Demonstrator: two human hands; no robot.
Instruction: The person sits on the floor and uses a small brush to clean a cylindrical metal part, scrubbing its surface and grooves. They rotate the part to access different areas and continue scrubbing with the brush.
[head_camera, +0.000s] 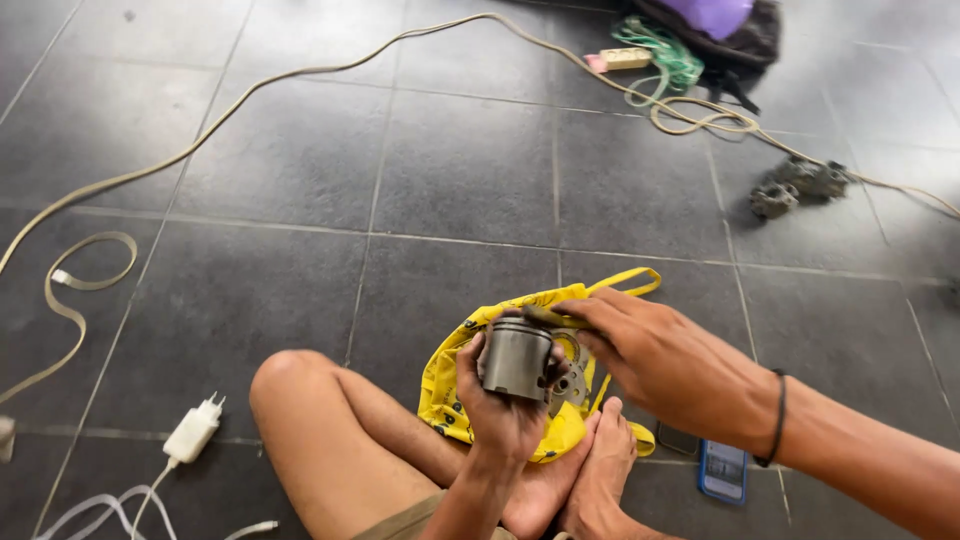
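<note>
A person sits cross-legged on a dark tiled floor (300, 150). The left hand (505, 405) is wrapped round a grey metal piston (517, 357), holding it up just over a yellow bag (445, 385) that lies open on the floor in front of the feet. The right hand (655, 355) reaches across w/ fingers bent. Its fingertips (575, 312) are at the top edge of the piston, touching or nearly so. Can't tell if they pinch a small part there; too small to see.

Inside the bag, under the piston, sit flat metal parts (572, 380) w/ holes, maybe gaskets or plates. So the piston is out of the bag and in the hand, and the other bits are still in the bag. I think the work on the piston is only at an early or middle point; nothing looks joined to it yet.

Other stuff around: a phone (723, 470) on the floor by the right arm, a white charger (193, 432) near the left knee, a long beige cable (300, 75) across the tiles, and a grey metal engine part (800, 185) well apart, far right.
</note>
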